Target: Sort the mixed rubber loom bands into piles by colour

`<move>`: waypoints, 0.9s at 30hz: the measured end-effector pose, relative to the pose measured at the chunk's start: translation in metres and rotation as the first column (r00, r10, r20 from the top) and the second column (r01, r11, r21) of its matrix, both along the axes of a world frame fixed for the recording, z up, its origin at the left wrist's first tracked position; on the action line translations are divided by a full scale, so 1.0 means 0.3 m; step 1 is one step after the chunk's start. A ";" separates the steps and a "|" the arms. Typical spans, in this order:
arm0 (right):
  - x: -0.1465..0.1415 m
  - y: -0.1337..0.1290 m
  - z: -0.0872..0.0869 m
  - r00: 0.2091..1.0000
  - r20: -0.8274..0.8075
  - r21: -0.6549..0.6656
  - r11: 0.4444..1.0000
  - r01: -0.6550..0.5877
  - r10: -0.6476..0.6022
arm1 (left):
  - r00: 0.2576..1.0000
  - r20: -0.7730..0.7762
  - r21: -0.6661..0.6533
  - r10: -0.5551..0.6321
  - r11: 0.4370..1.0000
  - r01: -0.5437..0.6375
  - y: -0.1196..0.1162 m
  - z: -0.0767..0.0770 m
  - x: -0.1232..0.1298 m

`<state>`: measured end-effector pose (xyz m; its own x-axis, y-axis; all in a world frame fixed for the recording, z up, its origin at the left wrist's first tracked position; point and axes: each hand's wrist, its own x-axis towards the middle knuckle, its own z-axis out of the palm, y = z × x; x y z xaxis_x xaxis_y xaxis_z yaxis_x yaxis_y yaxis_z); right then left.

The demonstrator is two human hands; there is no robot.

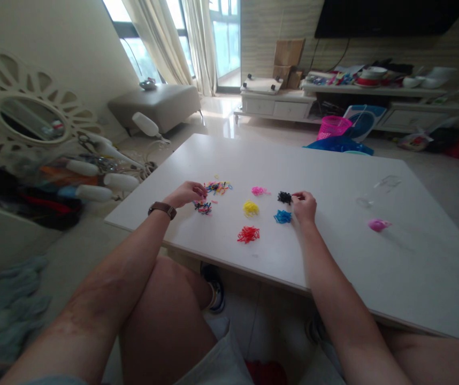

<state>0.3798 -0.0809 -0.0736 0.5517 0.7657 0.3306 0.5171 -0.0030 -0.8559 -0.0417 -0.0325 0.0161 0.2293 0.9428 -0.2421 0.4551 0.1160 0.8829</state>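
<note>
Small coloured rubber bands lie in heaps on the white table. My left hand (190,193), with a brown-strapped watch on its wrist, is at a mixed-colour heap (218,187); a second mixed heap (203,208) lies just below it. Its fingers are curled together, and anything in them is too small to make out. My right hand (305,206) touches the edge of a black heap (284,197) with pinched fingertips, their contents hidden. Between the hands are a pink heap (259,191), a yellow heap (250,208) and a red heap (249,234). A blue heap (283,216) sits below the black one.
Toward the right of the table (358,256) lie a small pink item (379,225) and a clear plastic piece (390,183). Beyond the far edge stands a pink basket (334,127). A lamp with white shades (121,182) is close to the left edge.
</note>
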 end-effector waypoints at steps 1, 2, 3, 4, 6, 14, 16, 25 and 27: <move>0.000 0.000 0.000 1.000 0.001 0.000 1.000 -0.001 0.001 | 1.000 0.004 -0.002 0.001 1.000 -0.001 -0.002 0.002 0.002; 0.000 0.000 0.000 1.000 0.002 0.000 1.000 -0.004 0.004 | 1.000 0.008 -0.007 0.002 1.000 -0.002 -0.004 0.004 0.003; 0.000 0.000 0.000 1.000 0.001 0.000 1.000 -0.005 0.005 | 1.000 0.014 -0.013 0.003 1.000 -0.003 -0.006 0.006 0.005; -0.001 0.000 0.000 1.000 -0.002 -0.001 1.000 -0.005 0.005 | 1.000 0.020 -0.020 0.003 1.000 -0.002 -0.007 0.008 0.007; -0.001 0.000 0.002 1.000 -0.008 -0.004 1.000 -0.008 0.008 | 0.999 0.034 -0.027 0.003 1.000 -0.002 -0.009 0.009 0.010; -0.019 -0.014 0.025 0.999 0.046 0.064 0.998 -0.008 0.005 | 0.999 0.038 -0.029 0.004 1.000 -0.003 -0.015 0.007 0.035; -0.033 -0.025 0.040 0.995 0.101 0.098 0.995 -0.034 0.024 | 0.999 0.038 -0.020 -0.030 0.999 0.031 -0.020 0.010 0.058; -0.124 -0.082 0.088 0.944 0.275 0.147 0.962 -0.229 0.183 | 0.967 0.199 -0.033 -0.159 0.985 0.168 -0.052 0.043 0.221; -0.155 -0.099 0.096 0.931 0.263 0.136 0.946 -0.295 0.253 | 0.953 0.232 -0.031 -0.194 0.978 0.206 -0.060 0.042 0.257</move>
